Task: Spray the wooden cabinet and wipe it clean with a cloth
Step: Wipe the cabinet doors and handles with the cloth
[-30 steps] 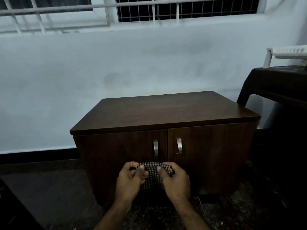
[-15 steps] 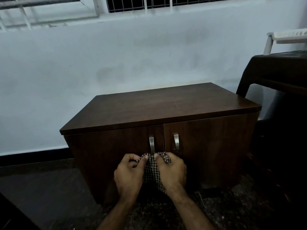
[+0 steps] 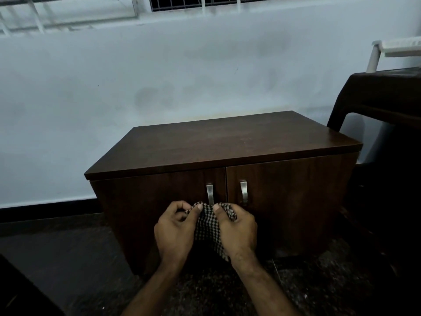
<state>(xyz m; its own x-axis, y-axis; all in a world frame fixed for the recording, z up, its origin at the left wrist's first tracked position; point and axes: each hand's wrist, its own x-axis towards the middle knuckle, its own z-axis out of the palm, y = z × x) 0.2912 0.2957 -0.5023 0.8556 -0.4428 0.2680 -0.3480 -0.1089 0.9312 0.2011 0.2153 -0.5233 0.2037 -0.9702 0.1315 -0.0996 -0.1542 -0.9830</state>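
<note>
Both hands bunch a checked cloth (image 3: 208,226) before the cabinet.
Left hand (image 3: 175,229) and right hand (image 3: 237,229) pinch it, below the wooden cabinet (image 3: 227,142) door handles.

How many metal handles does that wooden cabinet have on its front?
2. The left handle sits on the left door near the centre seam, its lower end just above the checked cloth. The right handle sits on the right door, just across the seam.

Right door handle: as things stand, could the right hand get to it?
Probably yes. The right hand sits just below the right door handle with nothing between, but it grips the checked cloth together with the left hand.
</note>
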